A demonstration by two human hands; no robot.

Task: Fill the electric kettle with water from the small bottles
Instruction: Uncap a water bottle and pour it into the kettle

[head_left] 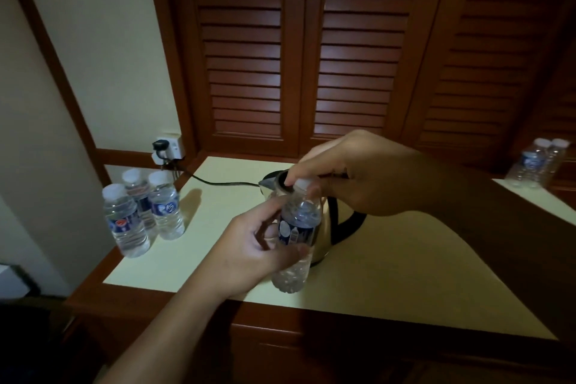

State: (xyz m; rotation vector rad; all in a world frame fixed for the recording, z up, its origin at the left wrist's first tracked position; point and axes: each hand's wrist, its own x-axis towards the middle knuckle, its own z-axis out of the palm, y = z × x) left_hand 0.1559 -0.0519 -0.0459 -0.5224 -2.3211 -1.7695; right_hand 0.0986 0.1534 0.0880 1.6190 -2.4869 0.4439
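Note:
My left hand (pixel 258 246) grips a small clear water bottle (pixel 296 237) with a blue label, held upright above the table's front edge. My right hand (pixel 352 174) comes from the right and pinches the bottle's white cap (pixel 303 183) between its fingertips. Right behind the bottle stands the electric kettle (pixel 324 227), cream-coloured with a black handle and an open dark mouth (pixel 282 181); the bottle and my hands hide much of it. Three more small bottles (pixel 140 212) with white caps stand together at the table's left edge.
The cream tabletop (pixel 389 274) has a wooden frame. A black cord (pixel 218 182) runs from the kettle to a wall socket (pixel 168 146) at the back left. Louvred wooden doors (pixel 299 56) rise behind. Two more bottles (pixel 539 162) stand on a surface at the far right.

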